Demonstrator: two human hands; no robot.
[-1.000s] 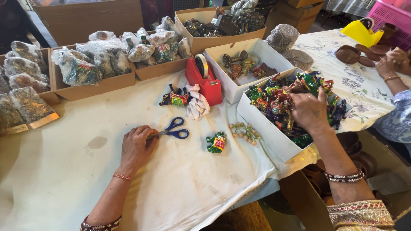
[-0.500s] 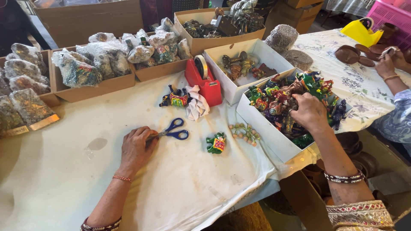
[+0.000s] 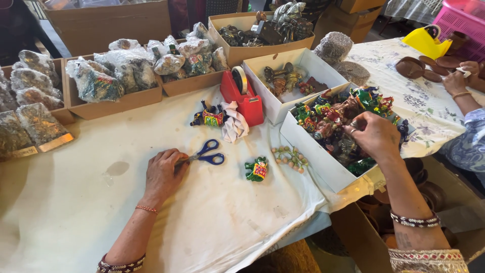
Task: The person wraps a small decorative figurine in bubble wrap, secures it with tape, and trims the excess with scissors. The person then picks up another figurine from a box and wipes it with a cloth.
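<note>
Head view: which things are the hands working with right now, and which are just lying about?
In hand:
right hand in white box of painted figurines
left hand on blue scissors

Lying about:
green elephant figurine
red tape dispenser
bead string
bagged items in cardboard trays

White-clothed table [image 3: 76, 212], floral tablecloth [image 3: 429, 108], daylight

Single head view, looking down, close over table [image 3: 76, 212].

Bright, even daylight; soft shadows, sharp focus.
</note>
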